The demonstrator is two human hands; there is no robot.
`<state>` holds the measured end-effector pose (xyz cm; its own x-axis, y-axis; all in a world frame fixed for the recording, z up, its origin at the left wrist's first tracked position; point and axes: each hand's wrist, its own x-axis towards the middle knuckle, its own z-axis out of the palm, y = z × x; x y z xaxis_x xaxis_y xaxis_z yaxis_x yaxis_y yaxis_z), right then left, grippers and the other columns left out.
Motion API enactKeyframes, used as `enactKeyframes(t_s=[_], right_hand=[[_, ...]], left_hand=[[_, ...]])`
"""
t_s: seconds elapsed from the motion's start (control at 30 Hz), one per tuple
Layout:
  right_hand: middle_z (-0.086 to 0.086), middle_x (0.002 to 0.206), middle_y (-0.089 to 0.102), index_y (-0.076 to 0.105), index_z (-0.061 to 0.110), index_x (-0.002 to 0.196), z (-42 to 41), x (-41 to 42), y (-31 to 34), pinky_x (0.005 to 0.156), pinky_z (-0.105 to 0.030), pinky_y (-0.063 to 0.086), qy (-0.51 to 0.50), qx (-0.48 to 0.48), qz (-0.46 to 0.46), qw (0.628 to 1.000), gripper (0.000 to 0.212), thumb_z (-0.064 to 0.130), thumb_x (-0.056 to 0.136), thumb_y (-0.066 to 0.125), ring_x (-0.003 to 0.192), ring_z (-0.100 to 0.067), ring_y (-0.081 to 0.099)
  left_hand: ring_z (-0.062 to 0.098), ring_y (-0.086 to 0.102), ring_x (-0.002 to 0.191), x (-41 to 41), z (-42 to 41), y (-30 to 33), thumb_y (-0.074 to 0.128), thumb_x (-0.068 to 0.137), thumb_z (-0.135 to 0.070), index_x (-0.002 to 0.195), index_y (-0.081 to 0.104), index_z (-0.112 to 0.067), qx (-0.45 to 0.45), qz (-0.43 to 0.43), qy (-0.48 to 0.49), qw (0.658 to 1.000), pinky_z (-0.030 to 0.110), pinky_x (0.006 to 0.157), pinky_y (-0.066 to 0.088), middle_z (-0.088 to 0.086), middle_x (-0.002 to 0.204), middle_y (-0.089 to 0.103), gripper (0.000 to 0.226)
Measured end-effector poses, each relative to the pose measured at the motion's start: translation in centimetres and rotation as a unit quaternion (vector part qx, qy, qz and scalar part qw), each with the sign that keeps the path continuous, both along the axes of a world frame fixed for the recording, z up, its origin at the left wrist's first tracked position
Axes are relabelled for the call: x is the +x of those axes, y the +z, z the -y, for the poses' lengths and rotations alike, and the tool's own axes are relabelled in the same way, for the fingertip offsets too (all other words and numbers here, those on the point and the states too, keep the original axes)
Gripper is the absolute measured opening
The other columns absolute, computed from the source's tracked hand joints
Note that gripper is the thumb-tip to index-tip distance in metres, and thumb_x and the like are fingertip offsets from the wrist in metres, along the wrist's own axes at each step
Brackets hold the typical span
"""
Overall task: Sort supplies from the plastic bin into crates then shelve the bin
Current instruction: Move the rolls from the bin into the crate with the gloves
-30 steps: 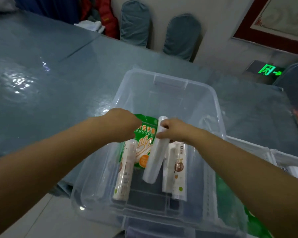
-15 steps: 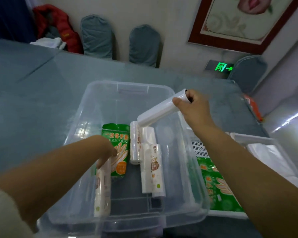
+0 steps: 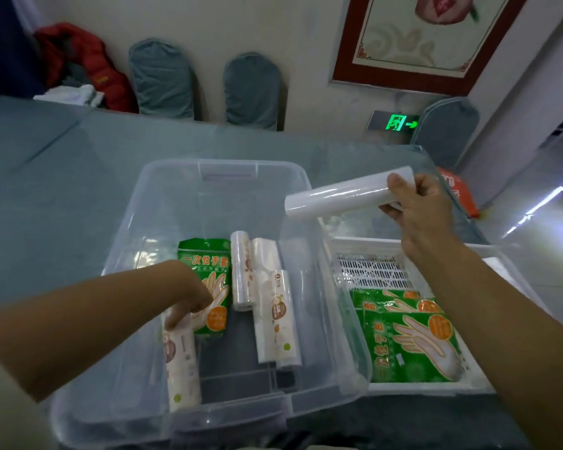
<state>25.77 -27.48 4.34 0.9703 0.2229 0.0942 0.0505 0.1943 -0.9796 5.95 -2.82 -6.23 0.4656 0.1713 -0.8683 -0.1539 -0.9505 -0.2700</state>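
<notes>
Resting on a grey-blue desk [image 3: 62, 196]: one clear plastic bin [image 3: 163, 190], open-topped, nearest the viewer. Contents on its floor: one green glove packet [image 3: 208, 258]; one plain white roll [image 3: 241, 271] just beside the packet; two printed rolls [image 3: 275, 316] lying lengthwise next to it, touching each other; one further printed roll [image 3: 181, 362] at the left wall. Left hand [image 3: 189, 297]: inside the bin, fingers curled round the upper end of that left-wall roll. Right hand [image 3: 416, 206]: raised above the bin's right rim, thumb and fingers pinching one end of a white film roll [image 3: 338, 198], which is held clear of the bin, tilted, free end pointing left. White slotted crate [image 3: 371, 271]: touching the bin's right side, holding green glove packets [image 3: 413, 339] stacked overlapping at its near end. Second clear container [image 3: 514, 277] to the right of the crate, partly hidden by the right forearm. Background: two grey chair backs [image 3: 252, 89], red jacket [image 3: 91, 66], framed picture [image 3: 410, 43].
</notes>
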Motion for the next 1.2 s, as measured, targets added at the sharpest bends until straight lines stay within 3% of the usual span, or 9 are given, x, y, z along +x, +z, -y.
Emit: enactKeyframes(t_s=[0.2, 0.3, 0.4, 0.63, 0.77, 0.83, 0.93, 1.1, 1.2], right_hand=[[0.0, 0.095, 0.058, 0.052, 0.019, 0.078, 1.0, 3.4, -1.3, 0.069, -0.029, 0.057, 0.048, 0.028, -0.047, 0.997, 0.015, 0.013, 0.089, 0.061, 0.094, -0.018, 0.06], [0.0, 0.096, 0.058, 0.052, 0.019, 0.079, 1.5, 5.4, -1.7, 0.067, -0.029, 0.056, 0.078, 0.039, -0.067, 0.994, 0.014, 0.013, 0.089, 0.06, 0.091, -0.016, 0.06], [-0.001, 0.096, 0.059, 0.054, 0.018, 0.08, 2.6, 7.8, -1.8, 0.062, -0.027, 0.058, 0.108, 0.056, -0.096, 0.988, 0.013, 0.012, 0.089, 0.06, 0.089, -0.015, 0.061], [-0.003, 0.094, 0.059, 0.054, 0.016, 0.081, 6.5, 13.9, -3.2, 0.06, -0.024, 0.058, 0.142, 0.035, -0.11, 0.983, 0.011, 0.011, 0.088, 0.06, 0.087, -0.016, 0.06], [-0.003, 0.094, 0.06, 0.056, 0.016, 0.083, 8.8, 16.4, -6.3, 0.066, -0.029, 0.057, 0.131, -0.03, -0.118, 0.984, 0.01, 0.011, 0.085, 0.064, 0.086, -0.015, 0.061], [-0.004, 0.094, 0.06, 0.055, 0.015, 0.088, 10.0, 17.0, -8.5, 0.068, -0.031, 0.056, 0.109, -0.079, -0.12, 0.984, 0.014, 0.01, 0.083, 0.068, 0.083, -0.016, 0.062], [-0.003, 0.099, 0.054, 0.043, 0.014, 0.103, 11.5, 17.2, -11.9, 0.064, -0.029, 0.054, 0.078, -0.14, -0.149, 0.976, 0.036, 0.011, 0.08, 0.071, 0.084, -0.017, 0.061], [-0.01, 0.12, 0.048, 0.039, 0.021, 0.129, 13.7, 17.8, -15.9, 0.086, -0.045, 0.055, 0.16, -0.195, -0.217, 0.943, 0.057, 0.007, 0.082, 0.068, 0.099, -0.028, 0.06], [-0.005, 0.111, 0.061, 0.055, 0.015, 0.118, 15.4, 19.3, -16.1, 0.073, -0.025, 0.056, 0.293, -0.298, -0.148, 0.896, 0.047, 0.006, 0.076, 0.073, 0.089, -0.017, 0.063]], left_hand=[[0.027, 0.058, 0.105, 1.1, 2.1, 4.1, 0.074, 0.07, -0.043, 0.124, 0.054, -0.023, 0.051, -0.042, 0.043, 0.997, 0.042, 0.09, 0.048, 0.003, 0.117, 0.061, 0.061], [0.022, 0.061, 0.095, 2.3, 3.3, 8.2, 0.071, 0.067, -0.053, 0.11, 0.065, -0.018, 0.08, 0.019, 0.087, 0.993, 0.034, 0.085, 0.049, -0.001, 0.094, 0.063, 0.055], [0.013, 0.055, 0.082, 3.3, 4.0, 13.7, 0.067, 0.066, -0.056, 0.105, 0.067, -0.023, 0.074, 0.112, 0.17, 0.976, 0.023, 0.065, 0.042, -0.004, 0.096, 0.065, 0.051], [-0.003, 0.065, 0.068, 2.6, 4.3, 23.6, 0.071, 0.055, -0.054, 0.077, 0.066, -0.055, -0.155, 0.389, 0.356, 0.836, 0.026, 0.069, 0.046, -0.022, 0.075, 0.071, 0.022], [0.025, 0.072, 0.068, 6.3, 7.2, 21.3, 0.074, 0.053, -0.039, 0.086, 0.073, -0.034, -0.296, 0.405, 0.455, 0.736, 0.024, 0.054, 0.054, 0.005, 0.081, 0.075, 0.033], [0.022, 0.071, 0.068, 9.2, 9.1, 19.2, 0.072, 0.056, -0.038, 0.087, 0.074, -0.029, -0.316, 0.417, 0.472, 0.71, 0.02, 0.052, 0.053, 0.003, 0.081, 0.075, 0.032], [0.014, 0.068, 0.072, 13.6, 11.5, 15.5, 0.069, 0.075, -0.031, 0.083, 0.073, -0.029, -0.278, 0.443, 0.467, 0.714, 0.021, 0.06, 0.047, -0.002, 0.078, 0.073, 0.009], [0.007, 0.062, 0.074, 18.9, 14.6, 11.5, 0.067, 0.074, -0.043, 0.087, 0.07, -0.027, -0.213, 0.44, 0.411, 0.77, 0.022, 0.062, 0.046, -0.007, 0.082, 0.067, 0.02], [0.009, 0.061, 0.076, 20.9, 15.6, 10.0, 0.065, 0.074, -0.049, 0.091, 0.07, -0.025, -0.193, 0.419, 0.407, 0.788, 0.022, 0.064, 0.047, -0.006, 0.085, 0.067, 0.03]])
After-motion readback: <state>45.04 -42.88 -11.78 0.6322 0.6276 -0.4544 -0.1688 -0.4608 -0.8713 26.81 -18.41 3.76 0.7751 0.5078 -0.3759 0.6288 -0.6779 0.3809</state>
